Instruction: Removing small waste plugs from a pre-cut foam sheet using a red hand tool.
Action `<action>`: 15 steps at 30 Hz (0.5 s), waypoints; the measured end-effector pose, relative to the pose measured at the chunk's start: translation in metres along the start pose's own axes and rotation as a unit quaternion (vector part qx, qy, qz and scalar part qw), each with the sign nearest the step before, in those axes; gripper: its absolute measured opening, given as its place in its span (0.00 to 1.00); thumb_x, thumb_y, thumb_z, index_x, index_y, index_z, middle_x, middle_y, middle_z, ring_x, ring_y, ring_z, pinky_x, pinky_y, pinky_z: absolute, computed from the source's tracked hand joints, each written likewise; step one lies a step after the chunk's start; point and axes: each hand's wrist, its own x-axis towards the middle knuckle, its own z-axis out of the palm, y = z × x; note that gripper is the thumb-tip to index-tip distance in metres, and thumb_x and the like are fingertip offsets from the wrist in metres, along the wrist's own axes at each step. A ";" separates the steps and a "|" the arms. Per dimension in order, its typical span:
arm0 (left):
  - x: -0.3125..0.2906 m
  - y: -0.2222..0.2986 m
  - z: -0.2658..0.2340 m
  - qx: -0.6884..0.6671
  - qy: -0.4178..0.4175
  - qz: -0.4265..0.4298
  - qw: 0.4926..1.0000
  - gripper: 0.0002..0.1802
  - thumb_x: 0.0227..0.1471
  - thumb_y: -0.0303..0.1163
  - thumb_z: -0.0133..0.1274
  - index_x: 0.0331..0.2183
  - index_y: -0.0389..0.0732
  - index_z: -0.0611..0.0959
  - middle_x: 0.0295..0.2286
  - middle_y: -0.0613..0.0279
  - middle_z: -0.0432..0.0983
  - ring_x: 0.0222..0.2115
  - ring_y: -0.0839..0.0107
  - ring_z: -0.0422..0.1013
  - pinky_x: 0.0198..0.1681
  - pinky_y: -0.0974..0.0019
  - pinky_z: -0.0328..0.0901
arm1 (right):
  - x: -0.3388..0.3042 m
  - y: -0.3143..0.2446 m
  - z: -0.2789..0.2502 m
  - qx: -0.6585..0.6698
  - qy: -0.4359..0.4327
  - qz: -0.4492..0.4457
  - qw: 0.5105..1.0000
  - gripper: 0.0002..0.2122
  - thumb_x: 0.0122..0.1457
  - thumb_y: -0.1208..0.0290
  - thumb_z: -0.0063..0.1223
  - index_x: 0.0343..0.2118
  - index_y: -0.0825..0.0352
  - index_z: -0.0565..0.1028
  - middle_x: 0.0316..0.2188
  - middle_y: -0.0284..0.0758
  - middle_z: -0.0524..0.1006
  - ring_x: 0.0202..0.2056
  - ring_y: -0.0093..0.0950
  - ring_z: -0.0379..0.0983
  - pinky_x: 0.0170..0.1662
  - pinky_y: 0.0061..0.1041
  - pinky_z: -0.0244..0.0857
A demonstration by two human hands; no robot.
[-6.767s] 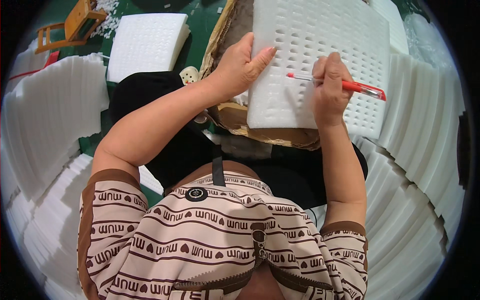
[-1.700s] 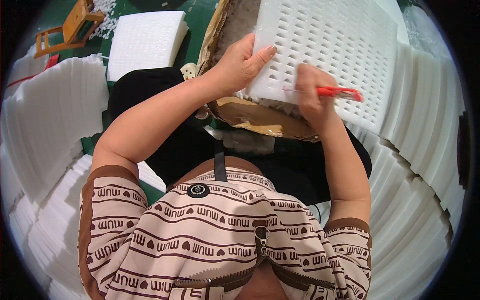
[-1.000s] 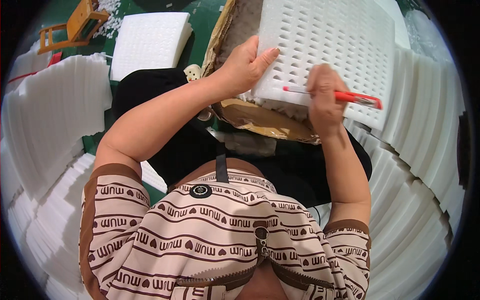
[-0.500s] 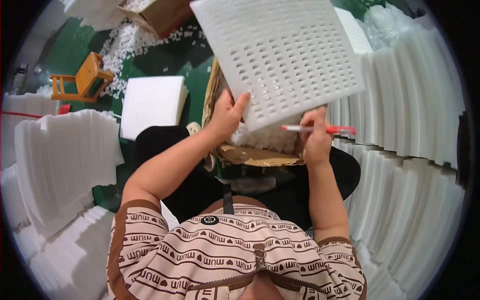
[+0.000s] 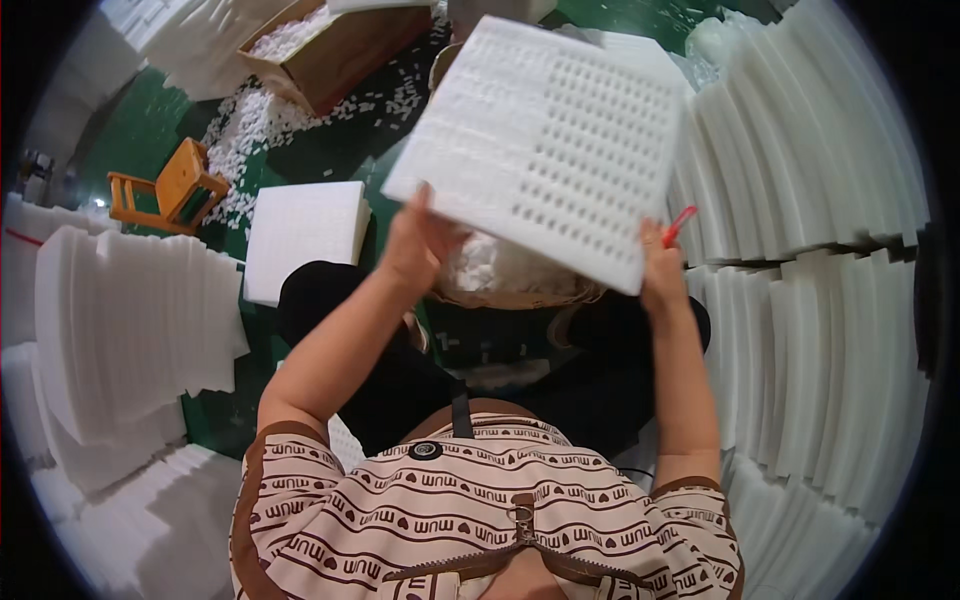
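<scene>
A white foam sheet (image 5: 480,130) is held up in front of me, tilted, with rows of small holes across its right part and a smoother left part. My left hand (image 5: 418,243) grips its near left corner, the thumb on top. At the near right corner my right hand (image 5: 660,268) holds the sheet's edge, with a red pen (image 5: 680,226) tucked in the same hand and its tip end hidden. Below the sheet, between my knees, a cardboard box (image 5: 500,298) holds loose white foam bits (image 5: 510,268); the sheet covers most of it.
A white foam stack (image 5: 302,235) lies on the green floor at left, near a small wooden chair (image 5: 175,190). Foam bits (image 5: 250,125) are scattered by another cardboard box (image 5: 350,62). Tall rows of foam sheets stand on the right (image 5: 800,150) and left (image 5: 140,320).
The sheet has turned clockwise and its smoother part now shows at left. My right hand has shifted right to its corner, and the pen now points up instead of lying level.
</scene>
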 end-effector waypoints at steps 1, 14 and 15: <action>0.008 0.012 -0.006 -0.035 0.016 0.014 0.999 0.32 0.54 0.51 0.44 0.50 0.34 0.67 0.39 0.51 0.73 0.33 0.66 0.73 0.31 0.68 0.70 | 0.005 -0.003 -0.015 0.009 0.001 -0.021 1.000 0.15 0.62 0.65 0.45 0.44 0.73 0.68 0.34 0.41 0.76 0.31 0.25 0.75 0.33 0.21 0.71; 0.019 0.006 0.007 0.221 0.027 -0.177 0.959 0.30 0.43 0.31 0.58 0.47 0.28 0.68 0.40 0.41 0.71 0.36 0.56 0.72 0.37 0.63 0.70 | 0.026 -0.039 0.022 -0.166 0.017 -0.259 0.951 0.21 0.64 0.53 0.36 0.27 0.68 0.73 0.18 0.31 0.69 0.21 0.22 0.62 0.29 0.20 0.60; 0.014 0.005 0.011 0.201 0.032 -0.195 0.960 0.31 0.42 0.31 0.58 0.47 0.27 0.68 0.39 0.40 0.71 0.36 0.56 0.72 0.38 0.62 0.70 | 0.026 -0.032 0.034 -0.150 -0.053 -0.213 0.964 0.22 0.64 0.54 0.36 0.23 0.67 0.72 0.16 0.29 0.66 0.20 0.21 0.59 0.28 0.19 0.57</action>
